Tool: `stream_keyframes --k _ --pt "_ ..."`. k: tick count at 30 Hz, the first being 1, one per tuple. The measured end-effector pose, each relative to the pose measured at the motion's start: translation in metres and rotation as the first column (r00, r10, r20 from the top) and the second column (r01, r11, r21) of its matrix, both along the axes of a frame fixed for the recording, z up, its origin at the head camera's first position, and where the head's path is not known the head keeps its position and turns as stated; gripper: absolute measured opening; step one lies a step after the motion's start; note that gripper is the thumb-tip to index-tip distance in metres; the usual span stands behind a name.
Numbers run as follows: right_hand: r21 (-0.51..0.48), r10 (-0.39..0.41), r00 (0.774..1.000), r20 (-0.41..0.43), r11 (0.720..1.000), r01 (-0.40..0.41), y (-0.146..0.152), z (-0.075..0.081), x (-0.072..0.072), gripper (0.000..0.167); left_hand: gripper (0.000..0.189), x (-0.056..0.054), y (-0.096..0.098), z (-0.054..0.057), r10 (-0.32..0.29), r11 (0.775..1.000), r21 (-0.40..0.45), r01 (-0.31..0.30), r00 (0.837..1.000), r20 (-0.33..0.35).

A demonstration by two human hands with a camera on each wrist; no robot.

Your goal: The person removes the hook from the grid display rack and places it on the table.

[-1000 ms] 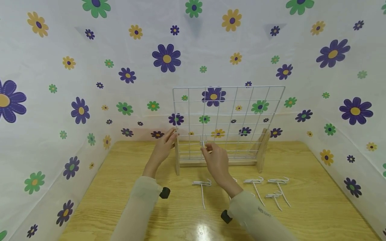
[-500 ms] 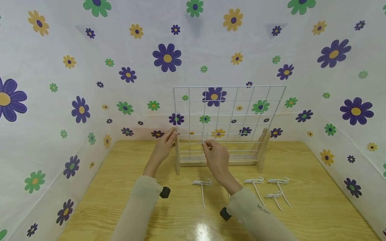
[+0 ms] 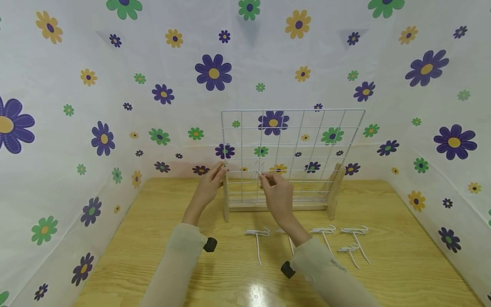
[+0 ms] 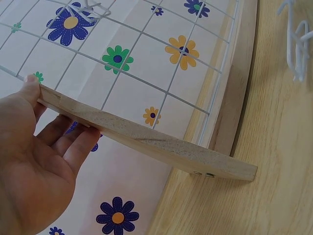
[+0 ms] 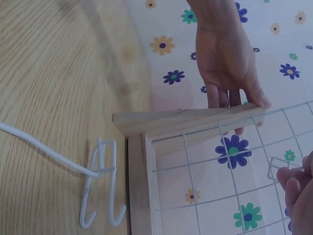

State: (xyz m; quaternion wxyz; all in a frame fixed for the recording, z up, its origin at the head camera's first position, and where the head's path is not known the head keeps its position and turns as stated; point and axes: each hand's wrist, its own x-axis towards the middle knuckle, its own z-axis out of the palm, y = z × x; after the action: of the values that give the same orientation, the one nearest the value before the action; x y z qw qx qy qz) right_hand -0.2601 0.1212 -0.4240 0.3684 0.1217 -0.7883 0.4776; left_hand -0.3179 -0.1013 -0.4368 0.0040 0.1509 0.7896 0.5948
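Note:
My left hand [image 3: 209, 185] holds the top of the left wooden upright [image 3: 226, 200] of a stand. In the left wrist view its thumb and fingers lie on either side of that upright [image 4: 146, 139]. A white wire grid [image 3: 293, 110] stands upright in the base. My right hand [image 3: 279, 194] pinches a white wire display hook [image 3: 256, 172] at the grid's lower left part. In the right wrist view, fingers of the right hand [image 5: 301, 193] partly cover the hook [image 5: 272, 169]. Whether its prongs catch a grid wire, I cannot tell.
Several more white wire hooks lie on the wooden table in front of the stand, among them a left one [image 3: 258, 233] and a right one [image 3: 354, 231]. My right forearm partly covers another hook [image 3: 290, 241]. A flower-patterned sheet [image 3: 172, 72] rises behind and at both sides.
My right hand has moved slightly up along the grid with the hook, which now looks more tilted. The left hand stays on the upright.

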Motion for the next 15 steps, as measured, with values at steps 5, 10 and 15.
stream_keyframes --k 5,10,15 --pt "-0.097 0.059 0.998 -0.019 0.993 -0.06 0.002 0.006 0.005 0.006 0.057 0.0 0.0 0.0 0.005 1.0 0.003 -0.005 1.0 -0.004" --pt "-0.147 0.081 0.997 -0.003 0.986 -0.08 0.005 0.014 0.014 0.006 0.059 0.0 0.0 0.0 0.002 1.0 0.002 -0.002 1.0 -0.001" --pt "-0.176 0.101 0.995 0.014 0.98 -0.097 0.009 0.023 0.023 0.008 0.058 0.0 0.0 0.0 0.004 1.0 0.011 -0.004 1.0 0.006"
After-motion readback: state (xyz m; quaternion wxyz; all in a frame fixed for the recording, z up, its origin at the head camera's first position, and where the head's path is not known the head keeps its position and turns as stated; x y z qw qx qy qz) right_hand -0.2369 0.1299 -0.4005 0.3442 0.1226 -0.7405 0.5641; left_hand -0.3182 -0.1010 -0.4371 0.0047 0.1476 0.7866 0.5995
